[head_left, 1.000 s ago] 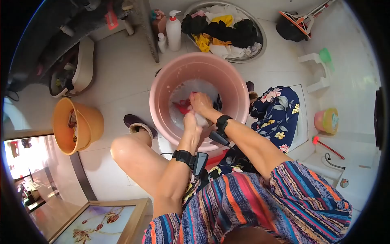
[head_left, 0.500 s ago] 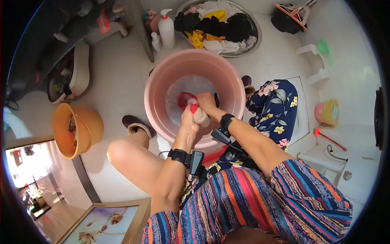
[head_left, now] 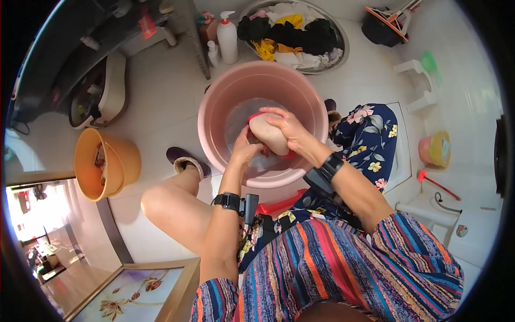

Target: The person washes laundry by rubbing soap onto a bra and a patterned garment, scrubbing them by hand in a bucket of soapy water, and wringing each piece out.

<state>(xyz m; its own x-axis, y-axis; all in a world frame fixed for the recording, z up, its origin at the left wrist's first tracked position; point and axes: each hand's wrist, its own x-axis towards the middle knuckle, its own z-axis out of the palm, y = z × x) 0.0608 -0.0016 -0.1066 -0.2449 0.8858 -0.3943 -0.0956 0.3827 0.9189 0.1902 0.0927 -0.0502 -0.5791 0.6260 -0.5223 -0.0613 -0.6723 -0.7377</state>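
Pale, rounded cloth piece with red edging [head_left: 269,135] near the centre of the frame, within the rim of a pink tub [head_left: 218,121]. Right hand [head_left: 288,130] grasps it from the right, fingers laid across its upper end. Left hand [head_left: 245,147] holds its lower left side, thumb pointing inward. Cloudy water [head_left: 238,115] in the tub below. Black straps with small devices on both wrists. Top centre: metal basin [head_left: 344,53] heaped with black, white and yellow clothes [head_left: 300,36]; white pump bottle [head_left: 227,44] just left of it. Orange bucket [head_left: 124,163] at left, cloth inside.
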